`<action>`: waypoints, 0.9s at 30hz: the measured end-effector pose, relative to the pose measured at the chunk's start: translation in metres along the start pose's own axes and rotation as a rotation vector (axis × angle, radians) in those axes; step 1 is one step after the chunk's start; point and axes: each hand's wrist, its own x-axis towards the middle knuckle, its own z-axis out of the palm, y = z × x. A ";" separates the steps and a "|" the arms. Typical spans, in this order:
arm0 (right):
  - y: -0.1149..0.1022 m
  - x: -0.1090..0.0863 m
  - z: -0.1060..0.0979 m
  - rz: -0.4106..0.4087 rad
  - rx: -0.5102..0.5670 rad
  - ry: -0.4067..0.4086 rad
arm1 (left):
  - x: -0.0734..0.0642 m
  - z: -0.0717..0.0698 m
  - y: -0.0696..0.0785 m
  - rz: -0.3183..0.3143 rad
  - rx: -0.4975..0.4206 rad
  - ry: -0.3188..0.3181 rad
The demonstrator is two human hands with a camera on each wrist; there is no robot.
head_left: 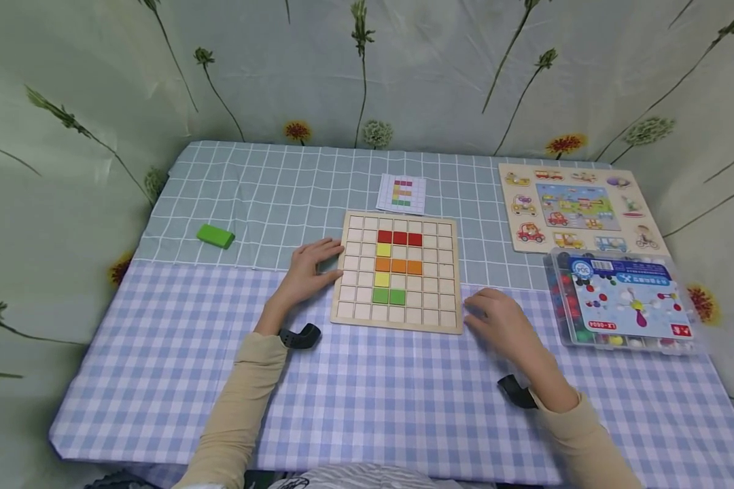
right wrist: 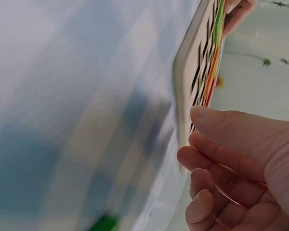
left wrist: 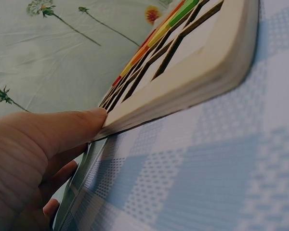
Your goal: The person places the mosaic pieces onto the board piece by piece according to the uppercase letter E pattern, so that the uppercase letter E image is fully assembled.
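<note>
A wooden grid board [head_left: 440, 322] lies flat at the middle of the table, carrying red tiles [head_left: 399, 238], yellow tiles [head_left: 382, 250], orange tiles [head_left: 398, 266] and two green tiles [head_left: 388, 296]. My left hand [head_left: 308, 273] is at its left edge, fingers extended; the left wrist view puts the thumb [left wrist: 82, 126] right at the board's rim. Beside the lower right edge is my right hand [head_left: 497, 318], its fingers loosely bent. Nothing shows between its thumb and fingertips in the right wrist view. Just behind the board lies a card [head_left: 417, 197] printed with a similar coloured pattern.
A green block [head_left: 215, 236] lies at the left. On the right are a wooden picture puzzle [head_left: 520, 239] and a clear plastic box [head_left: 633, 299] of coloured pieces. Patterned curtains [head_left: 428, 75] stand behind the table. Each wrist wears a black device [head_left: 301, 337].
</note>
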 end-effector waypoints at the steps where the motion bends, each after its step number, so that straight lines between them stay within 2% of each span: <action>1: 0.003 -0.003 -0.001 0.013 0.001 -0.004 | 0.000 0.000 0.000 0.000 0.000 0.000; 11: 0.024 -0.027 -0.010 0.136 -0.017 -0.042 | 0.002 0.001 0.002 0.001 -0.017 -0.010; 18: 0.035 -0.039 -0.014 0.119 -0.043 0.004 | 0.004 0.000 0.002 0.010 -0.009 -0.002; 27: 0.040 -0.045 -0.018 0.166 -0.050 -0.007 | 0.003 -0.002 0.002 0.006 -0.005 0.005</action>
